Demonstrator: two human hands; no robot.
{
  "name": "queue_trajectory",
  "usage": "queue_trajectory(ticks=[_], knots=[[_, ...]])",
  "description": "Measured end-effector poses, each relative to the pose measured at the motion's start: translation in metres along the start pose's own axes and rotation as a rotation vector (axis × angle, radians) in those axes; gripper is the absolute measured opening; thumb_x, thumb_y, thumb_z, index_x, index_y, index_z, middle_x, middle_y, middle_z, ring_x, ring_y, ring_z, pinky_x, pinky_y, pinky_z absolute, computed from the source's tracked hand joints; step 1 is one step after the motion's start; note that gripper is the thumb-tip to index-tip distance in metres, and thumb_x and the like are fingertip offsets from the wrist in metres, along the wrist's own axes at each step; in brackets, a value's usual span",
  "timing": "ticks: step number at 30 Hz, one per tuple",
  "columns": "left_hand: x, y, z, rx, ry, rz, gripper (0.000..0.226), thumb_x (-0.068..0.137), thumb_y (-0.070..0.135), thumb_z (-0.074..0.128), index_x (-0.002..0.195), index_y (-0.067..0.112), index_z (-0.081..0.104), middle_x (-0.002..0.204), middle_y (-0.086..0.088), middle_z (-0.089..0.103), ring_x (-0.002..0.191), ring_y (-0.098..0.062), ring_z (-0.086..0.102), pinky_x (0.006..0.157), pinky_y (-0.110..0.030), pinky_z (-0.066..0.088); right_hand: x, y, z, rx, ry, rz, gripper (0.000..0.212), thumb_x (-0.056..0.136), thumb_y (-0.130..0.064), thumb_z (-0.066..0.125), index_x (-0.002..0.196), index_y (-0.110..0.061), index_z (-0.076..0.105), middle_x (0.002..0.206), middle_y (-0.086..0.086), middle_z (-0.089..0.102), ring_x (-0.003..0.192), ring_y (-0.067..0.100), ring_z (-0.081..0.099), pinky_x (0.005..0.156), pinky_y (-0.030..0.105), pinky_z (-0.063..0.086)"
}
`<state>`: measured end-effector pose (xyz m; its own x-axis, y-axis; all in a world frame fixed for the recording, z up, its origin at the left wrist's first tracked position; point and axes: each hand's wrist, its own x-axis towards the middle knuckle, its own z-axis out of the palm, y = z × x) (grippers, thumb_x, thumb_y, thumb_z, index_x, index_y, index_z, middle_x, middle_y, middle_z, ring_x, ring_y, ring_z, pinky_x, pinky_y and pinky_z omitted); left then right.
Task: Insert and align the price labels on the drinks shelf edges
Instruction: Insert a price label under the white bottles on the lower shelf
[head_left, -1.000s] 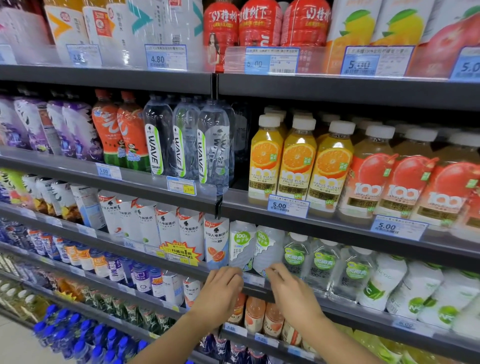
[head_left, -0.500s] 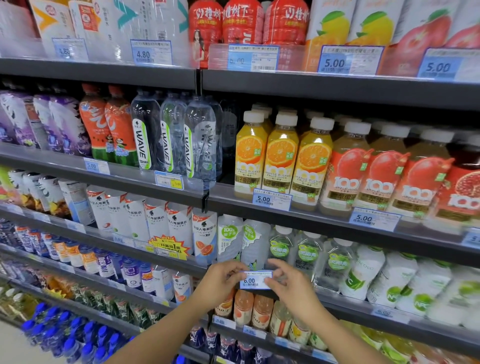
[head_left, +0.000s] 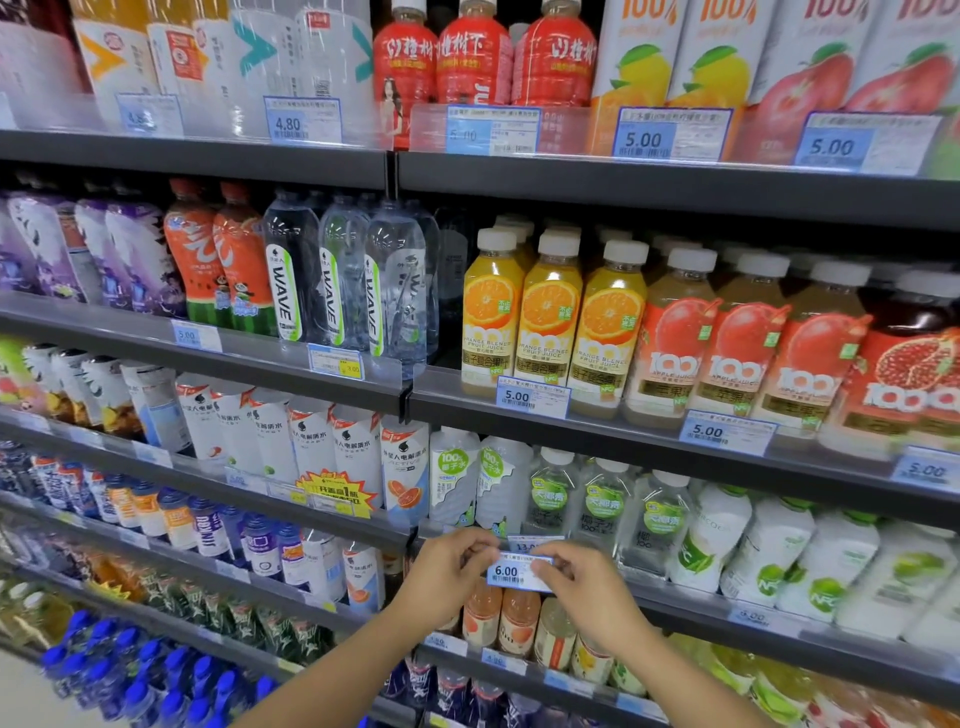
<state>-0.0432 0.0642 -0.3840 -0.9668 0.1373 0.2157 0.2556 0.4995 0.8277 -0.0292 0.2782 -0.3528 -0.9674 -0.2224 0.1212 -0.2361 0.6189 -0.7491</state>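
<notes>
Left hand (head_left: 448, 572): pinching the left end of the small white-and-blue paper price label printed 6.00 (head_left: 518, 571), thumb and fingers closed on it.
Right hand (head_left: 584, 584): gripping the label's right end, fingers curled over its top edge.
Label position: between the two hands, flat and facing outward, in front of the dark grey metal shelf edge (head_left: 779, 618); seated in the strip or only held against it, cannot tell.
Just above the hands: second white price tag reading 13 (head_left: 527, 545), partly hidden behind the held label.
Above the hands: clear coconut-water bottles with green round logos (head_left: 605, 506).
Below the hands: small orange-pink drink bottles (head_left: 498, 621).
Up and left of the left hand: yellow starburst promotion sticker (head_left: 335, 496) on the neighbouring shelf edge.
Higher above the right hand: orange juice bottles with white caps (head_left: 550, 312), a blue 5.00 tag (head_left: 532, 397) beneath them.
</notes>
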Motion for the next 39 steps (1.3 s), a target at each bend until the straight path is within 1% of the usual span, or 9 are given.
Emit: queue_trajectory(ticks=[6,11,17,22,24,25,29,33,39], knots=[[0.006,-0.008,0.029,0.422,0.085,0.144,0.03,0.097,0.033,0.059,0.126,0.026,0.059,0.125,0.011,0.058,0.12,-0.011,0.044,0.103,-0.031,0.036,-0.016,0.028,-0.022,0.016,0.047,0.086,0.014,0.09,-0.024,0.068,0.099,-0.034,0.07,0.074,-0.006,0.064,0.062,0.001,0.05,0.061,0.014,0.041],[0.012,0.007,0.051,0.546,0.041,0.115,0.04,0.098,0.039,0.055,0.137,0.03,0.05,0.132,0.011,0.053,0.129,-0.013,0.038,0.109,-0.032,0.023,-0.029,0.049,-0.041,0.023,0.087,0.149,0.014,0.089,-0.027,0.069,0.097,-0.037,0.071,0.074,-0.006,0.064,0.065,0.002,0.054,0.064,0.018,0.044],[0.021,0.006,0.06,0.415,0.159,0.142,0.008,0.099,0.03,0.056,0.098,0.033,0.063,0.104,0.018,0.058,0.109,-0.011,0.048,0.093,-0.032,0.032,-0.047,0.061,-0.053,0.085,0.135,0.185,0.015,0.09,-0.024,0.068,0.094,-0.039,0.069,0.073,-0.005,0.064,0.065,0.003,0.055,0.061,0.015,0.043],[0.012,0.004,0.071,0.541,0.119,0.477,0.019,0.101,0.033,0.044,0.098,0.028,0.062,0.101,0.015,0.059,0.101,-0.005,0.048,0.092,-0.031,0.043,-0.056,0.069,-0.064,0.106,0.249,0.236,0.014,0.095,-0.021,0.061,0.092,-0.031,0.07,0.064,-0.01,0.063,0.06,0.002,0.057,0.062,0.019,0.045],[0.003,-0.002,0.082,0.642,0.022,0.654,0.004,0.094,0.028,0.06,0.098,0.026,0.061,0.113,0.011,0.063,0.111,-0.008,0.052,0.097,-0.038,0.048,-0.058,0.071,-0.07,0.078,0.302,0.228,0.018,0.095,-0.02,0.06,0.086,-0.032,0.069,0.07,-0.01,0.065,0.067,0.004,0.06,0.066,0.019,0.047],[-0.002,-0.004,0.086,0.697,-0.035,0.672,0.015,0.086,0.024,0.071,0.098,0.025,0.061,0.123,0.007,0.063,0.118,-0.012,0.053,0.101,-0.041,0.049,-0.058,0.074,-0.071,0.056,0.339,0.215,0.02,0.094,-0.018,0.06,0.083,-0.034,0.068,0.076,-0.009,0.066,0.072,0.005,0.061,0.07,0.02,0.048],[-0.012,-0.009,0.097,0.858,-0.125,0.523,0.038,0.064,0.02,0.089,0.09,0.022,0.061,0.147,-0.003,0.05,0.134,-0.024,0.044,0.116,-0.046,0.034,-0.061,0.084,-0.071,-0.017,0.418,0.139,0.014,0.091,-0.014,0.064,0.09,-0.024,0.074,0.086,-0.006,0.063,0.083,0.007,0.06,0.075,0.011,0.044],[-0.012,-0.013,0.095,0.916,-0.131,0.508,0.044,0.055,0.015,0.09,0.087,0.021,0.061,0.152,-0.005,0.046,0.138,-0.026,0.044,0.111,-0.05,0.024,-0.061,0.087,-0.064,-0.03,0.391,0.106,0.013,0.092,-0.013,0.064,0.09,-0.022,0.074,0.081,-0.005,0.061,0.08,0.006,0.058,0.072,0.012,0.043],[-0.013,-0.012,0.095,0.879,-0.149,0.424,0.047,0.051,0.014,0.089,0.085,0.025,0.058,0.153,-0.003,0.045,0.14,-0.023,0.041,0.105,-0.047,0.042,-0.051,0.081,-0.05,0.113,0.362,0.128,0.015,0.092,-0.006,0.062,0.094,-0.016,0.073,0.084,0.005,0.066,0.071,0.006,0.068,0.065,0.014,0.052]])
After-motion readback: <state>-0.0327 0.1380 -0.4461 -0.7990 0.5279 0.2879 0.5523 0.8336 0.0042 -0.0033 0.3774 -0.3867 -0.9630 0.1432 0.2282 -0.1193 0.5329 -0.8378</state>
